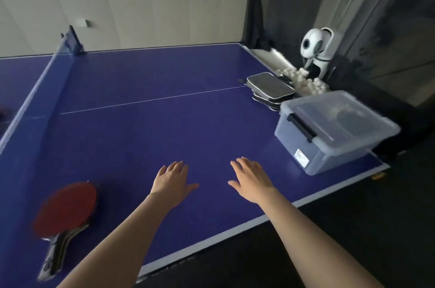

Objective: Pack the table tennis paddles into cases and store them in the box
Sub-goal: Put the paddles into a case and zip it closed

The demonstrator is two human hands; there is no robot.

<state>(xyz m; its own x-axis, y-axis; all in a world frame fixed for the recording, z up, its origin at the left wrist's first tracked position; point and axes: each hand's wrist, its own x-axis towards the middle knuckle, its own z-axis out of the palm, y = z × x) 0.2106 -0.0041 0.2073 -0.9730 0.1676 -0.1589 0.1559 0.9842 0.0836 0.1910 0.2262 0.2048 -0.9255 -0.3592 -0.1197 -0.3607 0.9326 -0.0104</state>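
Observation:
A stack of paddles [67, 211] with a red rubber face on top lies at the near left of the blue table [146, 127], handles pointing toward me. Dark rectangular paddle cases [270, 86] are piled at the far right. In front of them stands a translucent plastic box [334, 130] with its lid shut and a black latch. My left hand [173, 180] and my right hand [253, 179] hover flat over the table's near middle, fingers spread, holding nothing. The paddles lie well left of my left hand; the box is right of my right hand.
The net [30, 97] crosses the table on the left. A white ball-feeding machine [316, 52] and a heap of white balls [306, 80] sit past the far right corner, in front of dark netting. The table's near edge [235, 229] runs under my forearms.

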